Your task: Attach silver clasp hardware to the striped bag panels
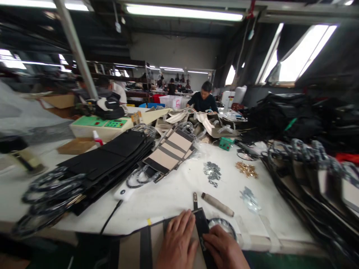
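A beige and black panel (131, 248) lies at the table's front edge. My left hand (179, 239) rests flat on it, fingers stretched out and pointing away from me. My right hand (224, 248) is closed, its fingertips pinched at a small metal piece (202, 244) on the panel's black strap (200, 220); what the fingertips hold is too small to make out. A wrapped round handle (224, 223) shows just behind my right hand. Beyond the panel lie a short strap with a metal end (195, 198) and a grey-brown rod (218, 204).
Black panels (112, 153) with wrapped handles are stacked at the left, beige-and-black ones (171, 149) behind. Silver pieces (212, 172), gold pieces (246, 169) and clear packets (250, 199) lie centre right. More bag parts (308, 186) stand at the right. A person (204, 99) sits across the table.
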`<control>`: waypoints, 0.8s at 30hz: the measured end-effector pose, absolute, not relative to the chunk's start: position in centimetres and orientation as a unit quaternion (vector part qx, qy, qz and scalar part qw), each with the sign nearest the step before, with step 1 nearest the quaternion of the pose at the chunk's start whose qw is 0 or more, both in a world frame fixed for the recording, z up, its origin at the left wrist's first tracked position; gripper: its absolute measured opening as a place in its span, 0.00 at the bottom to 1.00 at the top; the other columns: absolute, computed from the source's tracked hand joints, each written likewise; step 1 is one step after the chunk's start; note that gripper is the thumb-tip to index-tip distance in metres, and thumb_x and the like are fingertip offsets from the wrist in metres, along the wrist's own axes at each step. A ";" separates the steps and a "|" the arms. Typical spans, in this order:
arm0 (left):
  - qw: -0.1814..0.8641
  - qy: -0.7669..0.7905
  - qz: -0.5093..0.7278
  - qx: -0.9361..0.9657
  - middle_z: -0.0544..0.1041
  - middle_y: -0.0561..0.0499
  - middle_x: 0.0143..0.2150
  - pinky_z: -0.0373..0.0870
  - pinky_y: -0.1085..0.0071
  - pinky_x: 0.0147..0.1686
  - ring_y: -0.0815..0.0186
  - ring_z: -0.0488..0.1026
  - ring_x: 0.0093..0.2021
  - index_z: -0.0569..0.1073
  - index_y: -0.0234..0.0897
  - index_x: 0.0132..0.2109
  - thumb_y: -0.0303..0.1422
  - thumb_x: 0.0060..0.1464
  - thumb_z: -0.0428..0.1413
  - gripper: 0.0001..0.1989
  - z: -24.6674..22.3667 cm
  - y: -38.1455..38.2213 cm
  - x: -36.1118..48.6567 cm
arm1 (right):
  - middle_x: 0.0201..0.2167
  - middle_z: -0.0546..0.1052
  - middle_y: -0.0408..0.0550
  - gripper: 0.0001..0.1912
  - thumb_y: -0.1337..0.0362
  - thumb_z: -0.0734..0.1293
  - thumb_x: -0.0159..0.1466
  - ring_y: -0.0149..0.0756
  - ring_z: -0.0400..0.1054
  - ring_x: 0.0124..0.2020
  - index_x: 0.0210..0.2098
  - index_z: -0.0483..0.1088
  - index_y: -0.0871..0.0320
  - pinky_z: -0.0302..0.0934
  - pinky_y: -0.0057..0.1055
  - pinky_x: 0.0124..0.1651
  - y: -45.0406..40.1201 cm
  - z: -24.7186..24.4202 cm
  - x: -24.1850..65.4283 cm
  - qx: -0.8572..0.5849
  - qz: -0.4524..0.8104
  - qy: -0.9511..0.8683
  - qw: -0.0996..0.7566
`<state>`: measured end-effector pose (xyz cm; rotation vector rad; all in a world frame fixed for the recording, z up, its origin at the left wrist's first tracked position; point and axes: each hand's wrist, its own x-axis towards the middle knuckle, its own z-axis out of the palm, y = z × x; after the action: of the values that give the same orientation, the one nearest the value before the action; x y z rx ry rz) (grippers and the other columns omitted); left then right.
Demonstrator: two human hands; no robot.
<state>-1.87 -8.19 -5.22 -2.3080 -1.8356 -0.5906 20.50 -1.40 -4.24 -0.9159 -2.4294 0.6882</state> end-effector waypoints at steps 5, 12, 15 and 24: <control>0.127 -0.587 -0.214 -0.770 0.66 0.45 0.73 0.68 0.57 0.62 0.54 0.65 0.70 0.55 0.39 0.76 0.31 0.64 0.52 0.35 -5.2 -7.6 -1.9 | 0.42 0.76 0.46 0.09 0.68 0.66 0.70 0.36 0.74 0.42 0.44 0.78 0.51 0.68 0.28 0.48 -2.0 -0.4 20.1 -0.387 0.307 -0.848 0.191; 0.140 -0.576 -0.221 -0.775 0.68 0.44 0.71 0.70 0.58 0.59 0.53 0.70 0.67 0.46 0.42 0.78 0.34 0.65 0.53 0.40 -5.2 -6.9 -2.2 | 0.41 0.77 0.47 0.08 0.67 0.68 0.67 0.38 0.73 0.41 0.43 0.79 0.53 0.66 0.29 0.45 -1.8 1.3 20.1 -0.379 0.287 -0.862 0.172; 0.141 -0.575 -0.215 -0.777 0.69 0.44 0.71 0.70 0.57 0.58 0.53 0.70 0.66 0.45 0.42 0.78 0.35 0.65 0.53 0.40 -5.0 -6.9 -2.2 | 0.40 0.78 0.47 0.11 0.64 0.69 0.68 0.38 0.74 0.41 0.49 0.79 0.51 0.66 0.29 0.45 -0.7 2.0 21.4 -0.378 0.324 -0.838 0.224; 0.148 -0.566 -0.218 -0.781 0.70 0.47 0.70 0.69 0.58 0.57 0.55 0.70 0.66 0.43 0.44 0.79 0.36 0.65 0.52 0.41 -5.9 -6.4 -2.9 | 0.46 0.81 0.52 0.15 0.56 0.66 0.69 0.40 0.75 0.43 0.47 0.81 0.54 0.64 0.32 0.44 14.3 0.9 32.6 -0.676 0.131 -0.690 0.221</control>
<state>-2.85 -6.44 -5.87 -2.2476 -1.6275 -0.6256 32.55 14.33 0.86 -1.8688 -1.9076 0.3622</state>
